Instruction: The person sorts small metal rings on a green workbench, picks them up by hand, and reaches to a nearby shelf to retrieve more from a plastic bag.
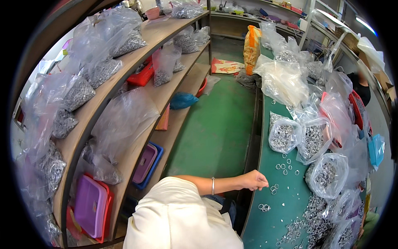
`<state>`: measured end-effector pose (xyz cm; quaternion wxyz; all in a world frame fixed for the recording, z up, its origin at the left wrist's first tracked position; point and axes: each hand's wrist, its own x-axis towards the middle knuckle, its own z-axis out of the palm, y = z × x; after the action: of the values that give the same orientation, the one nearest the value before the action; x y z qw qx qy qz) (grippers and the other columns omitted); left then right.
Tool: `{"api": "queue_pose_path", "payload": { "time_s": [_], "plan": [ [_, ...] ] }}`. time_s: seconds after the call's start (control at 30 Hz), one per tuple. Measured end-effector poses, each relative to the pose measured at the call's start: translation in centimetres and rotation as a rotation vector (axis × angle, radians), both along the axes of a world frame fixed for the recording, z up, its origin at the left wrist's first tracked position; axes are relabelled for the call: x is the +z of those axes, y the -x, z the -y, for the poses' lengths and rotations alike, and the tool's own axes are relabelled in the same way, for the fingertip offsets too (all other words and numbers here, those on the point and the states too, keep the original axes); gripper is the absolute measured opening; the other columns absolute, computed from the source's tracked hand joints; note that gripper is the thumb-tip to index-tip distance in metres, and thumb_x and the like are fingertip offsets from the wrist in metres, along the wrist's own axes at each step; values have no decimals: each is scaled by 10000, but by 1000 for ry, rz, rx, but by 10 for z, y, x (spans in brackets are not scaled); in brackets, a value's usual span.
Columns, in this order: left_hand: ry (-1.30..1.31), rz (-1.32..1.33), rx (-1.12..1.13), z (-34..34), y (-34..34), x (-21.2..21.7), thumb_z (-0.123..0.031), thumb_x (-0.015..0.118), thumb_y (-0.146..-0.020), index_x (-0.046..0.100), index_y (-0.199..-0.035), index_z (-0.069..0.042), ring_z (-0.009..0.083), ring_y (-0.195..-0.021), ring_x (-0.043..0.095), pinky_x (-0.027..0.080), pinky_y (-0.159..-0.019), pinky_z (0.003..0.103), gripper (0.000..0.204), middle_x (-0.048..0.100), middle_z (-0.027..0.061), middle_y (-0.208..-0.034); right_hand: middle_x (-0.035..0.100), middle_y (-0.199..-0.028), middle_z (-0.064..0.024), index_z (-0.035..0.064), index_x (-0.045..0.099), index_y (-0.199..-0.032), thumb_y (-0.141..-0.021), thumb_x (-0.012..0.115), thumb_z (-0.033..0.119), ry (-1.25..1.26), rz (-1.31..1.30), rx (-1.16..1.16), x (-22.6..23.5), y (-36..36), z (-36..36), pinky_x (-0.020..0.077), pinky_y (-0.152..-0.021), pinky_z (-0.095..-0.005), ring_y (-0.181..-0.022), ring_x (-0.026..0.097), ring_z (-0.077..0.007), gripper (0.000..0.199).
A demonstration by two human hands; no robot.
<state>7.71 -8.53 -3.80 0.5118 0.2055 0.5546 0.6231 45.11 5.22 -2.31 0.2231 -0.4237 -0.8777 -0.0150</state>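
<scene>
I'm seeing my hand (253, 181) lying at the table (271, 224) edge, rings (273, 189) just right of it, bags (309, 143) behind them, shelves (124, 108) standing left across the floor (215, 124).

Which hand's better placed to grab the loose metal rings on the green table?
Left, as far as I can tell. The left hand hovers, pinched shut, over the edge of the green table, right beside the loose metal rings. The right hand is not in view.

Two purple trays (89, 203), one wristband (213, 186)
</scene>
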Motion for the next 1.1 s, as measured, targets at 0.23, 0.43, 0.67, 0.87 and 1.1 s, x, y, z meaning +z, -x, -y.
{"api": "queue_pose_path", "payload": {
  "time_s": [0.23,0.43,0.67,0.87,1.1],
  "plan": [
    [-152,119,21,21,-15,-15,-129,503,-928,587,-1064,24,69,-647,453,392,-554,202,221,575,54,-847,633,-977,-195,-10,636,-1014,-864,654,211,74,-257,248,36,75,51,452,-854,-424,-909,587,-347,267],
    [-169,291,-3,45,-34,-11,-6,457,-876,566,-1125,37,131,-807,565,488,-724,253,276,608,106,-983,637,-962,-187,-30,623,-1019,-862,636,135,419,-323,343,43,106,83,482,-800,-380,-871,609,-334,227],
    [-103,446,-172,64,-74,-7,-18,491,-910,468,-1240,45,222,-1039,593,499,-875,321,337,597,157,-1068,603,-1057,-194,-14,605,-1096,-857,618,66,405,-270,721,58,146,113,474,-839,-386,-973,583,-321,252],
    [-183,506,-111,81,-88,1,9,499,-852,444,-1235,86,206,-989,609,499,-858,318,395,593,140,-1032,569,-987,-125,-5,633,-983,-699,686,15,514,-217,765,17,164,123,396,-823,-415,-956,505,-316,289],
    [-206,638,-110,110,-69,-10,-38,487,-894,516,-1195,64,184,-938,616,482,-908,342,319,599,105,-1031,561,-949,-141,-11,631,-957,-715,670,11,396,-107,871,9,191,132,414,-780,-413,-852,513,-331,246]
  ]
}}
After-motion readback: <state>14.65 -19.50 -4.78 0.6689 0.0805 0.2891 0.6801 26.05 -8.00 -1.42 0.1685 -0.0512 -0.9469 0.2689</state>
